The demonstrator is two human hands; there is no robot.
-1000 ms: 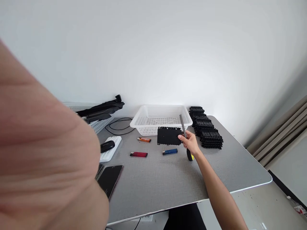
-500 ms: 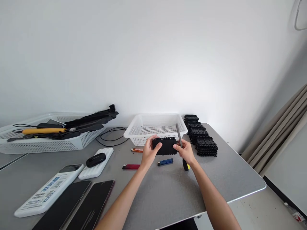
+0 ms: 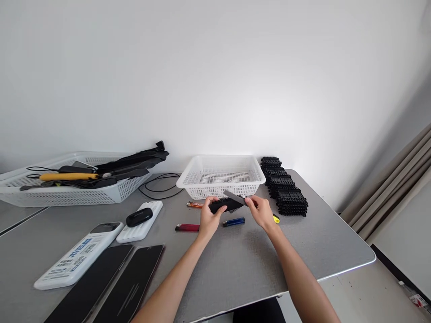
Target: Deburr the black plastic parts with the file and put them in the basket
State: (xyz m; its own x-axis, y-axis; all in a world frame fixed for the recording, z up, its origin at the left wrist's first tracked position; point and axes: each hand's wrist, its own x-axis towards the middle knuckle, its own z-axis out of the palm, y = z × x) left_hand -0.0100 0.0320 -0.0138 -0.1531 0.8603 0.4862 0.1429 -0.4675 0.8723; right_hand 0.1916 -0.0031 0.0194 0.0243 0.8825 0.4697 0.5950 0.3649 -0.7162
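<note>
In my left hand (image 3: 209,217) is a black plastic plate with a toothed edge (image 3: 224,205), tilted so that it shows narrow, with my thumb on its near side. My right hand (image 3: 261,211) is closed around a flat metal file (image 3: 235,197), whose blade lies across the plate's upper edge. The file's yellow-and-black handle end (image 3: 276,218) sticks out past the right of that hand. Below the plate on the table lie a blue lighter (image 3: 234,222) and a red lighter (image 3: 187,228). An orange lighter (image 3: 194,205) is partly behind my left hand.
A white plastic basket (image 3: 220,190) stands behind my hands. Stacks of black toothed plates (image 3: 291,202) are right of it. Far left, another basket (image 3: 117,194) holds black items and a yellow-handled tool. Phones (image 3: 129,287), white power banks (image 3: 79,260) and a black case (image 3: 139,217) lie nearer.
The plate has tipped from facing me to nearly edge-on. The file has swung from upright to lying slantwise across the plate's edge. The view has shifted slightly.
</note>
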